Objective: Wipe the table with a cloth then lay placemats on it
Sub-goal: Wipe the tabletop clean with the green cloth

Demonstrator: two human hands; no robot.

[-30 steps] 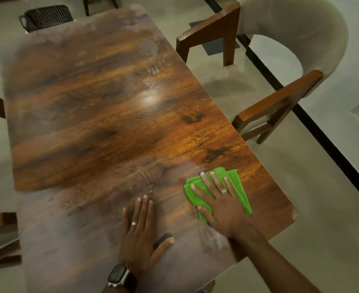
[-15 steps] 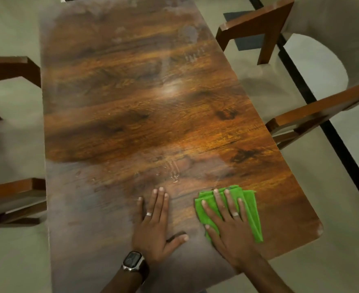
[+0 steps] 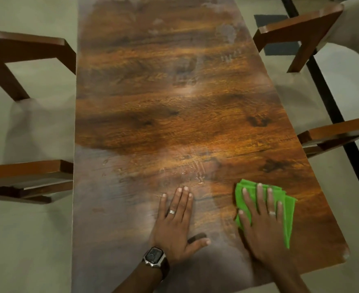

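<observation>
A long glossy wooden table (image 3: 174,115) runs away from me, with smears and damp streaks on its near half. A folded green cloth (image 3: 288,212) lies flat near the table's near right corner. My right hand (image 3: 263,225) presses down on the cloth, palm flat and fingers spread. My left hand (image 3: 176,223) rests flat on the bare wood to the left of the cloth, fingers apart, holding nothing; it wears a ring and a watch. No placemats are in view.
Wooden chair arms stand close to both long sides: left chair (image 3: 26,51) and right chair (image 3: 301,32), whose lower arm (image 3: 339,132) nearly touches the table edge. A dark floor strip (image 3: 326,98) runs along the right.
My view has swung left and squared up to the table. My right hand and the cloth have slid slightly toward the near right corner; my left hand stays planted.
</observation>
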